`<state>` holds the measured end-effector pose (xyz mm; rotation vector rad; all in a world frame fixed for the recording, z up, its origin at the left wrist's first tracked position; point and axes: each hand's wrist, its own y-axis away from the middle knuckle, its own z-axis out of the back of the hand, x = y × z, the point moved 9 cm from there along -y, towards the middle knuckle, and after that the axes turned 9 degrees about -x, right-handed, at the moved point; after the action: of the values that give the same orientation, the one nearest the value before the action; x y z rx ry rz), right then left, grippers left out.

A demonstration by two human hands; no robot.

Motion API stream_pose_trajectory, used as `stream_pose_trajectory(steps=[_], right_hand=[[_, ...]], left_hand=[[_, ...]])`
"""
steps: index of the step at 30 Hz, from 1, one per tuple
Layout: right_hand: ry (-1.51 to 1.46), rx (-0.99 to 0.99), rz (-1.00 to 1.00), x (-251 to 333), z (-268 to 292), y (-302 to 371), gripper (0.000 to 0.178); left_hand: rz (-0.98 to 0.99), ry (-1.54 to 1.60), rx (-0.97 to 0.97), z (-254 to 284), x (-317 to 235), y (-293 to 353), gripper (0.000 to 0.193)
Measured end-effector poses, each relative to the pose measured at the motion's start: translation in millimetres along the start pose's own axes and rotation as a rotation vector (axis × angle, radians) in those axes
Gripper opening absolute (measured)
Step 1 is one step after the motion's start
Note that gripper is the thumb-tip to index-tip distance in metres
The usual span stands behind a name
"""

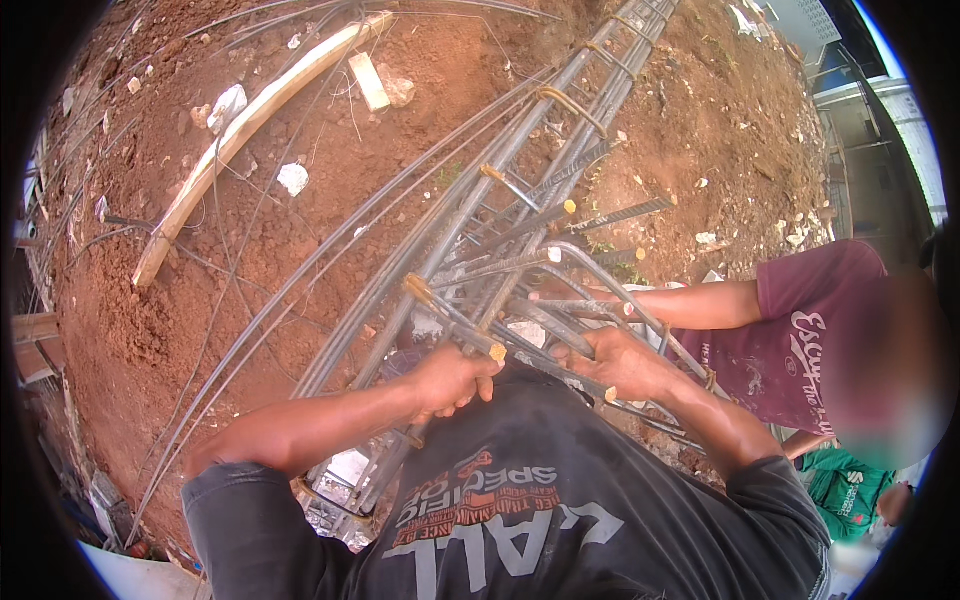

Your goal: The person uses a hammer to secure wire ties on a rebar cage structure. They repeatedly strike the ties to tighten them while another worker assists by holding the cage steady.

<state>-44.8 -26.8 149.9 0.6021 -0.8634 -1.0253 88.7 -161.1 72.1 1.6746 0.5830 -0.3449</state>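
Observation:
My left hand (447, 384) is closed at the lower left of a rebar cage (505, 160), its fingers curled beside the cut end of a rebar (460, 325). To the right, my right hand (628, 364) is wrapped around a thick rebar (550, 322) among the crossing bars. Several cut bar ends stick out between and above my hands. Bent stirrups (572, 108) ring the long bars, some of them rusty. A co-worker's arm (690, 303) reaches in from the right toward the same bars, its hand mostly hidden behind them.
Reddish soil lies around the cage, with a long wooden strip (225, 150), a short wood block (369, 82), white stones (292, 179) and loose wires. The co-worker in a maroon shirt (745, 365) is close at right; a person in green (848, 492) is behind.

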Motion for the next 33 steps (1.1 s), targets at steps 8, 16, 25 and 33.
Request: stream_pose_trajectory(steps=[8,16,25,33], right_hand=[[-0.023,-0.009,0.012,-6,-6,-22,0.043],[-0.008,0.002,0.007,4,0,-10,0.042],[-0.088,-0.021,0.135,18,4,2,0.037],[0.276,-0.533,0.305,13,94,14,0.035]], left_hand=[[-0.059,-0.105,-0.161,14,0,-19,0.035],[-0.304,-0.321,-0.417,27,-13,-8,0.038],[-0.381,-0.261,-0.445,25,-8,-7,0.04],[-0.203,-0.265,-0.367,25,-5,-9,0.041]])
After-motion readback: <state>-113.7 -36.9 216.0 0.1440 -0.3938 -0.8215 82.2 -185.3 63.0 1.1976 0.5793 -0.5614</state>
